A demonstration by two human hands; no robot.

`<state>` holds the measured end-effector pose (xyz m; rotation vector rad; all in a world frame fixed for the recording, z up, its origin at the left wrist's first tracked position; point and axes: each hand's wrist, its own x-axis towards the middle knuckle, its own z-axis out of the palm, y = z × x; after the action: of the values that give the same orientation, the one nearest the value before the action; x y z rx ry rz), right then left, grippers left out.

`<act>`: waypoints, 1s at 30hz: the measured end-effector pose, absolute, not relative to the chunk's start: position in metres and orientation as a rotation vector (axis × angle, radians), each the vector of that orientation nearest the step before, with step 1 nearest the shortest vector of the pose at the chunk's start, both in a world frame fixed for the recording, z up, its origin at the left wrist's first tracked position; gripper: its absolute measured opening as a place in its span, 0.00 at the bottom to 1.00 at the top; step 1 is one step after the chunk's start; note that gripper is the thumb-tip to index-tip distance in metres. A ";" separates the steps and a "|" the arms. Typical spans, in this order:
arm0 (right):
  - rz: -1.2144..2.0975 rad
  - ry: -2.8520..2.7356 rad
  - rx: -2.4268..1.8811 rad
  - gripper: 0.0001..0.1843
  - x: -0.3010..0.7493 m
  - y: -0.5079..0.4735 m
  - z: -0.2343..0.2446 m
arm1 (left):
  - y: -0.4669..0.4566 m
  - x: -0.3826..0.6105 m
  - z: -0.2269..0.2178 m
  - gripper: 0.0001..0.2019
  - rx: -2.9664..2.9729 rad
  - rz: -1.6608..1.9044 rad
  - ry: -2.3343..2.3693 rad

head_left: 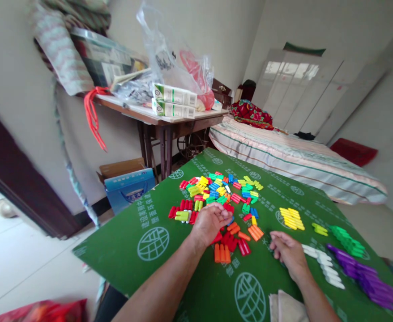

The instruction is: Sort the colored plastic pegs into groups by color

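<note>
A mixed heap of small coloured plastic pegs [221,190] lies on a green board [156,232]. My left hand [211,221] rests among red and orange pegs at the heap's near edge, fingers curled over the pieces; what they hold is hidden. My right hand [288,252] lies on the board to the right, fingers curled, close to a row of white pegs [324,264]. Sorted rows lie to the right: yellow [292,218], green [347,240], purple [367,277]. Orange pegs [222,253] sit between my hands.
A wooden table [169,118] behind the board holds boxes, a plastic bag and papers. A blue carton [129,188] stands under it. A bed with a striped cover [293,158] lies at the back right. A folded cloth [288,306] sits at the board's near edge.
</note>
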<state>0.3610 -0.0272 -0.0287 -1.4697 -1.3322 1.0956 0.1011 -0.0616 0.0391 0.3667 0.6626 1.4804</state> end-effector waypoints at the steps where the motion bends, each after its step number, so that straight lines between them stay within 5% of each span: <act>1: 1.094 -1.335 -1.467 0.25 0.361 -0.027 -0.029 | -0.061 0.101 0.039 0.05 0.369 1.478 0.662; 30: 1.156 -1.333 -1.425 0.25 0.364 -0.025 -0.028 | -0.058 0.101 0.035 0.06 0.431 1.455 0.721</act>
<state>0.3638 -0.0252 -0.0278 -1.4252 -1.3335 1.1564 0.1010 -0.0578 0.0349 0.4310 0.7215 1.4547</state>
